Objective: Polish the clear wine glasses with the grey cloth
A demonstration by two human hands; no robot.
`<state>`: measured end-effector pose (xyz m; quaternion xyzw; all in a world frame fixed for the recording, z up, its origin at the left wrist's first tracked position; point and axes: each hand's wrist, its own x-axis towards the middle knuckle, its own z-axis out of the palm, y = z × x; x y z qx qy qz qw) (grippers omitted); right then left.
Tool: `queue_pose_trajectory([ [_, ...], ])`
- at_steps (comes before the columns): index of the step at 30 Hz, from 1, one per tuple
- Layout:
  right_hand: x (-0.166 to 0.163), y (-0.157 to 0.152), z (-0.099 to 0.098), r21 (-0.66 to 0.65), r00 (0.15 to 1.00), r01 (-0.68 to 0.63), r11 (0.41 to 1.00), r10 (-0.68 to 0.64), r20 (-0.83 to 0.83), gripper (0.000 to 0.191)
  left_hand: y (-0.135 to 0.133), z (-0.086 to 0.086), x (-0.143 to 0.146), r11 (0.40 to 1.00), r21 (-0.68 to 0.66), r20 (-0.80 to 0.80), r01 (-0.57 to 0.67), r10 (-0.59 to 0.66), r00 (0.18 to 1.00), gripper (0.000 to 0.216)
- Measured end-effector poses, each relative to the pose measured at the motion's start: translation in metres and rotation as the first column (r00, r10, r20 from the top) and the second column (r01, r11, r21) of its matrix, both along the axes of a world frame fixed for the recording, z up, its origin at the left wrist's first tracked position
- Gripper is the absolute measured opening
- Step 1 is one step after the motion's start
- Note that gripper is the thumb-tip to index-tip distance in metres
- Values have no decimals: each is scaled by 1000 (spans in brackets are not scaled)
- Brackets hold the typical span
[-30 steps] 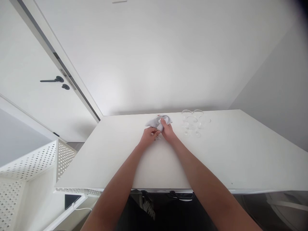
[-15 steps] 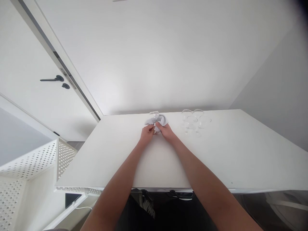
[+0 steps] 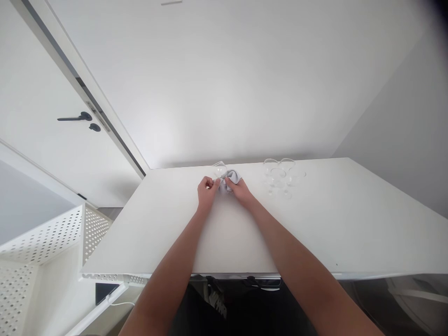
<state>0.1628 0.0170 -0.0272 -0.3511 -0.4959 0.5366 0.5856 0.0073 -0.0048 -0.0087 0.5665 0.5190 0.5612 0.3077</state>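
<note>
Both my hands meet over the far middle of the white table (image 3: 315,233). My left hand (image 3: 206,190) is closed round the stem of a clear stemmed glass (image 3: 219,169), whose bowl tilts up and away. My right hand (image 3: 239,191) is closed on a small grey cloth (image 3: 234,177) bunched against the glass. Several more clear stemmed glasses (image 3: 283,176) stand in a tight group to the right of my hands.
A plain white wall rises behind the table. A white door with a black handle (image 3: 75,117) is at the left. A white perforated metal shelf (image 3: 45,238) sits low at the left, beside the table's corner. Dark floor and cables show under the near edge.
The grey cloth has gathered from a spread shape into a tight bunch. My left hand has shifted left and the glass bowl now shows above it, tilted.
</note>
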Motion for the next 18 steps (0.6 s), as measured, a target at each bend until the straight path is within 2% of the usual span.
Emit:
queue_pose_trajectory([
  [3,-1,-3,2,-31,997,-82,996,81,-19,40,2,1,0,1000,-8,105,26,-25,994,34],
  [6,-1,-6,5,-59,990,-140,988,139,-28,41,3,3,0,990,-13,172,141,-136,976,40],
  [9,0,-7,6,-81,988,-148,986,144,-60,39,2,4,0,972,-1,244,235,-227,943,47],
  [13,1,-7,6,-115,983,-174,978,167,-71,36,2,3,-1,965,-29,341,260,-235,910,58],
  [18,-2,-5,4,-124,973,-165,978,141,-181,27,4,2,-2,973,-6,486,229,-198,851,56],
])
